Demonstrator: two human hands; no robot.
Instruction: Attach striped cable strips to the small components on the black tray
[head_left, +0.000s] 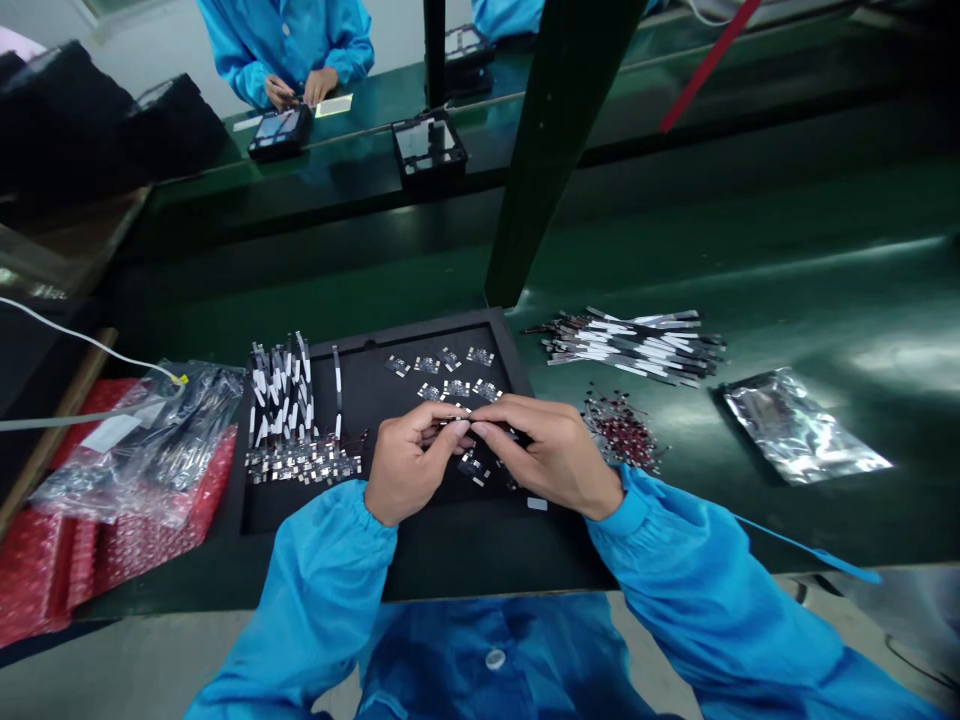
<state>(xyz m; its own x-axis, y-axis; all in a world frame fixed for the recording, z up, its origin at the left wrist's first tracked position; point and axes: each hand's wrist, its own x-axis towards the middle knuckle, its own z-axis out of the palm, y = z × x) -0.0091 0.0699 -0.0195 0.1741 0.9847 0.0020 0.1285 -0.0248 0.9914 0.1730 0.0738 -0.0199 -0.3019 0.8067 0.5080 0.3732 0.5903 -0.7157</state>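
Note:
My left hand (416, 450) and my right hand (551, 450) meet above a black tray (375, 505), fingertips pinched together. Whatever lies between the fingertips is mostly hidden and too small to name. Around them in the tray lie several small circuit boards (457, 388), spread apart from each other. At the tray's left side stands a row of black-and-white flat cables (281, 390), with boards (300, 460) clustered at their lower ends. A single flat cable (337, 390) lies a little apart from that row. Just right of my right hand is a pile of tiny red-and-black parts (622, 430).
On the green bench are a heap of flat cables (634, 345) and a silver bag (806, 425). Clear plastic bags (150, 450) lie on red bubble wrap (150, 560) at left. A dark post (551, 150) rises behind the tray. Across the bench, a person's hands (304, 90) work at a device.

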